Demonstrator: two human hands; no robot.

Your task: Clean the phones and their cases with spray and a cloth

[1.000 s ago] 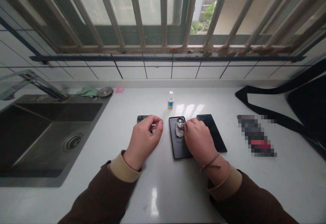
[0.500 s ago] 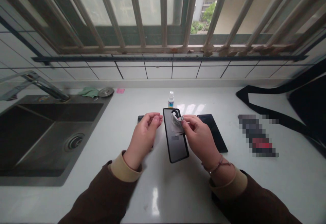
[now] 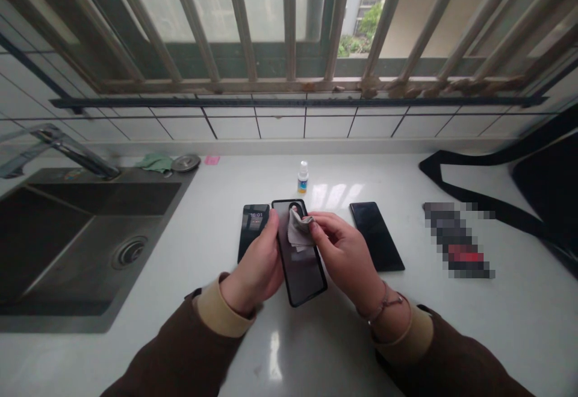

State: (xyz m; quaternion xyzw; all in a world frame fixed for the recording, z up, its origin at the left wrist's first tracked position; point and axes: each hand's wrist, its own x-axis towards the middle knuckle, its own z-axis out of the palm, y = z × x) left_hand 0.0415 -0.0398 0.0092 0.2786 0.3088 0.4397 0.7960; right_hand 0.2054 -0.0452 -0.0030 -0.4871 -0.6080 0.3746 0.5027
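My left hand (image 3: 259, 258) grips the left edge of a phone case (image 3: 301, 279), thumb along the rim and the other fingers hidden behind. The case has a black frame, a see-through greyish back and a round camera opening near its top. Pinched in my right hand (image 3: 341, 243) is a small grey cloth (image 3: 298, 231), which lies against the upper part of the case. Left of the case, a phone (image 3: 253, 219) with a lit screen is on the counter, partly behind my left hand. A dark phone-like slab (image 3: 377, 237) lies to the right.
A small spray bottle (image 3: 303, 179) stands behind the case. At left are a sink (image 3: 102, 252) with a faucet (image 3: 85, 156), a green cloth (image 3: 155, 162) and a metal drain lid (image 3: 186, 162). A black strap (image 3: 478, 189) and a blurred-out item (image 3: 456, 240) lie at right.
My left hand, apart from the case before, now holds its left edge. The case has come slightly left and closer to me, with my right hand and the cloth still at it.
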